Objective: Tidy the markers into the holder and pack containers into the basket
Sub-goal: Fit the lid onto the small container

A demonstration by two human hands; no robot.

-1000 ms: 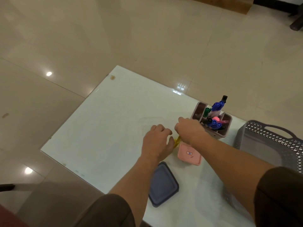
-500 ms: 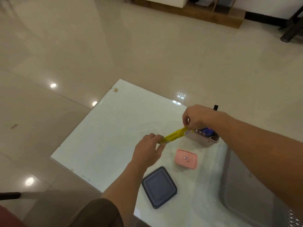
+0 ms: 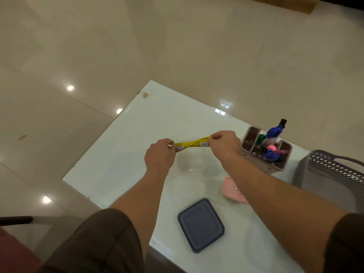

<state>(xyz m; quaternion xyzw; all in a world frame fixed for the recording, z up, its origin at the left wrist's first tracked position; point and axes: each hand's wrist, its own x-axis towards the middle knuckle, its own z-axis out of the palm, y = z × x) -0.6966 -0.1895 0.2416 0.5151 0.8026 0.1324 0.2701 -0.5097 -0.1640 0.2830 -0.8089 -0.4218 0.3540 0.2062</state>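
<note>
A yellow marker (image 3: 192, 144) is held clear of the white tabletop (image 3: 137, 144), pinched at both ends. Its 9 o'clock end is enclosed by the curled fingers (image 3: 171, 144) of the left hand (image 3: 159, 154), and its 3 o'clock end is pinched by the fingers of the right hand (image 3: 224, 143). The long axis runs almost from 9 to 3 o'clock, with the right end raised slightly. Whether a cap is being pulled off or pressed on cannot be told.

The holder (image 3: 260, 163) stands just beside the right hand, at 3 o'clock from the marker, and is already stocked with blue, green and pink markers (image 3: 273, 132). The right hand is judged the nearer, so the marker would probably be passed to it. It would then have to be turned from lying to upright before being dropped into a compartment.

The pink container (image 3: 234, 192) lies at 5 o'clock from the marker, partly hidden by the right forearm. The dark blue container (image 3: 201, 224) lies at 6 o'clock, near the tabletop's edge. Neither has been packed into the grey basket (image 3: 323, 186), which stands at 4 o'clock from the holder.
</note>
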